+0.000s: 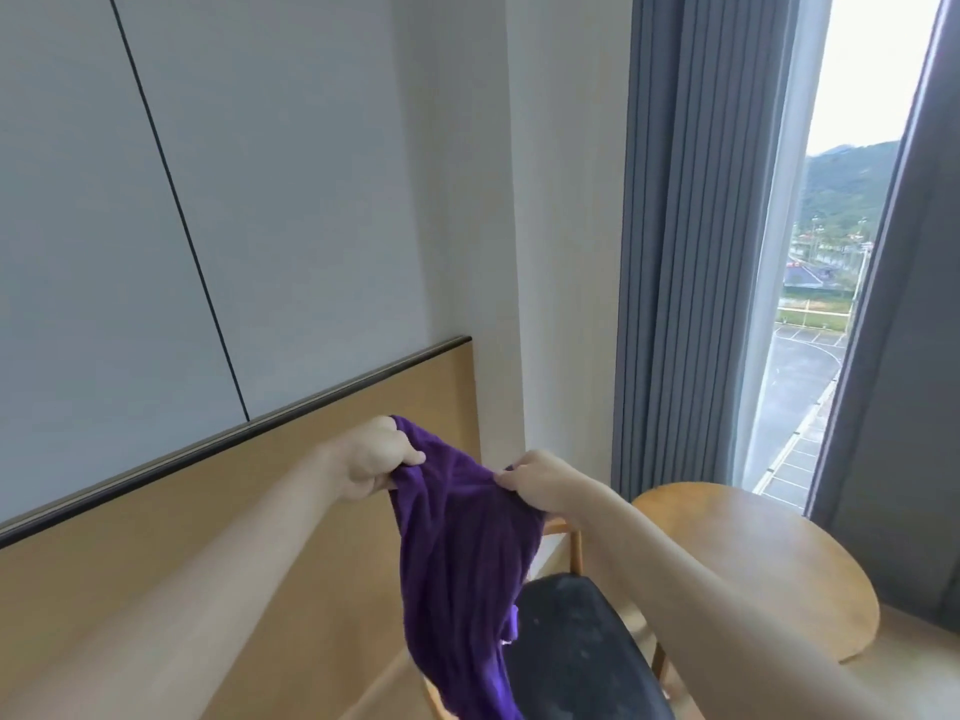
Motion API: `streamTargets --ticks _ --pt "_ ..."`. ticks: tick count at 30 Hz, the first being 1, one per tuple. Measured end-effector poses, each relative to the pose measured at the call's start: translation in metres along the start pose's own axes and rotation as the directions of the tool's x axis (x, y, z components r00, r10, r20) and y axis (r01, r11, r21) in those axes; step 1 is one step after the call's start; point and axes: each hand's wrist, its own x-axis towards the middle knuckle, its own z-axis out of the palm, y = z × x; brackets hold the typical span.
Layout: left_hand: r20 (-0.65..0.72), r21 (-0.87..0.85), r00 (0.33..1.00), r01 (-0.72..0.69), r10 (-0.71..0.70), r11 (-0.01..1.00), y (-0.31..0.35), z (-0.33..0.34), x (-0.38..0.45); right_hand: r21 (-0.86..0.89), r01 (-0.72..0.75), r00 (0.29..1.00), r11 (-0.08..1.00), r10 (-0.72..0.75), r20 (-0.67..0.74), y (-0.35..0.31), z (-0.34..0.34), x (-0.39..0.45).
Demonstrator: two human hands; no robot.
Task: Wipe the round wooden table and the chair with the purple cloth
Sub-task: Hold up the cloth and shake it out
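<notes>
Purple cloth (pixel 457 553) hangs in the air above the chair (pixel 576 646), pinched along its top edge by the left hand (pixel 376 459) and right hand (pixel 535 483). The table (pixel 753 558) stands just right. Best folded into a flat pad before wiping.

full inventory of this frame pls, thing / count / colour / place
purple cloth: 1, purple, held up in the air by its top edge, hanging down in front of the chair
chair: 1, black seat on a light wood frame, bottom centre, beside the table
round wooden table: 1, light wood, lower right by the window
curtains: 2 panels, grey, either side of the window
window: 1, right, hills and a car park outside
wall panel: 1, light wood, dark top trim, left
left hand: 1, grips the cloth's upper left
right hand: 1, grips the cloth's upper right
</notes>
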Motion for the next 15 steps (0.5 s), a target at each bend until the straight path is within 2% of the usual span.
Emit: streamTargets --ticks 2,4,6,8,9,11,13,15 --pt "-0.06 0.209 0.998 0.037 -0.025 0.977 0.011 -0.02 -0.005 -0.164 0.006 0.993 0.986 -0.025 -0.115 -0.004 -0.018 0.005" --pt "-0.115 0.389 0.993 0.078 -0.036 0.918 0.022 -0.041 -0.01 -0.244 -0.011 0.969 0.97 -0.051 -0.243 -0.013 -0.04 0.005" --pt "-0.189 0.479 0.981 0.13 -0.043 0.868 0.031 -0.058 -0.014 -0.253 -0.016 0.949 0.967 -0.065 -0.309 -0.026 -0.062 0.002" --pt "-0.29 0.504 0.957 0.151 0.001 0.85 0.04 -0.072 -0.016 -0.13 0.011 0.926 0.992 -0.059 -0.372 -0.038 -0.084 -0.004" --pt "-0.344 0.477 0.938 0.144 0.033 0.867 0.043 -0.078 -0.018 -0.014 0.042 0.912 0.999 -0.044 -0.407 -0.042 -0.094 -0.009" --pt "-0.405 0.315 0.913 0.082 0.056 0.946 0.047 -0.087 -0.019 0.125 0.114 0.897 0.986 -0.047 -0.44 -0.05 -0.112 -0.021" --pt "-0.343 0.053 0.938 -0.037 0.052 0.998 0.053 -0.091 -0.021 0.138 0.123 0.937 0.983 -0.069 -0.341 -0.06 -0.126 -0.035" --pt "-0.275 -0.193 0.953 -0.182 0.124 0.964 0.058 -0.091 -0.021 0.081 0.091 0.981 0.993 -0.076 -0.177 -0.068 -0.137 -0.047"
